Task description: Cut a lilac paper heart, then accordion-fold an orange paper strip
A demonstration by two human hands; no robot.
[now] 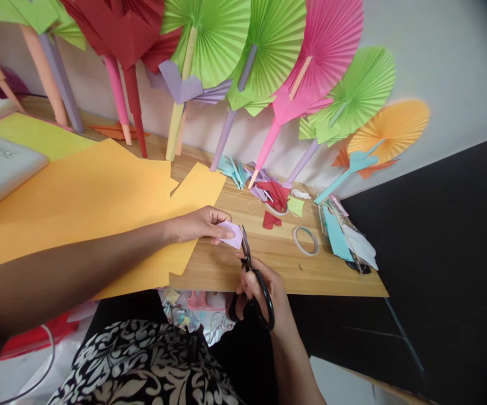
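Note:
My left hand (204, 224) pinches a small folded piece of lilac paper (233, 236) between thumb and fingers, above the table's front part. In my right hand (264, 287) is a pair of black-handled scissors (246, 253), with my fingers around the handles. The scissor blades point away from me, and their tips are right beside the lilac paper's right edge. I cannot tell whether the blades touch the paper. Under my left forearm lies a large sheet of orange paper (99, 208) with cut edges.
Folded paper fans on rolled stems, such as a pink fan (331, 45), lean along the wall. On the wooden table (243, 275) lie a tape roll (306, 241), a red paper heart (271, 220) and folded red pieces (275, 192). A white box-like object (7, 169) rests at left.

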